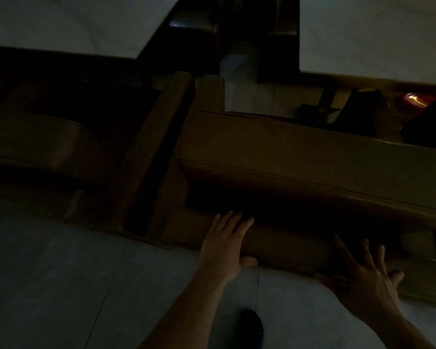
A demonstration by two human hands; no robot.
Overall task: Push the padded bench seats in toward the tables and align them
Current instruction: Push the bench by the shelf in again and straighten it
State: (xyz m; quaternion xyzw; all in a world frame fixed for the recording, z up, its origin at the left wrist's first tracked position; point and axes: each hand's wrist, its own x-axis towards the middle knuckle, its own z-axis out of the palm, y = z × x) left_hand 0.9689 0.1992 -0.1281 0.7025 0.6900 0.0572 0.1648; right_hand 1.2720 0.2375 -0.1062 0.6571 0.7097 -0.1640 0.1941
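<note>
The scene is very dim. A brown padded bench seat (300, 157) with a thick cushion lies across the middle and right. My left hand (224, 245) rests flat, fingers spread, on the bench's lower front edge near its left end. My right hand (365, 275) is also flat with fingers apart on the same edge further right. A second padded bench seat (43, 147) stands at the left, a narrow dark gap between the two. A pale table top (373, 39) is beyond the right bench, another pale table top (66, 23) beyond the left one.
Pale tiled floor (61, 285) fills the near left. A dark shoe (253, 326) shows at the bottom centre. Dark table legs (277, 46) and a strip of floor lie between the tables. A small orange glow (413, 99) sits under the right table.
</note>
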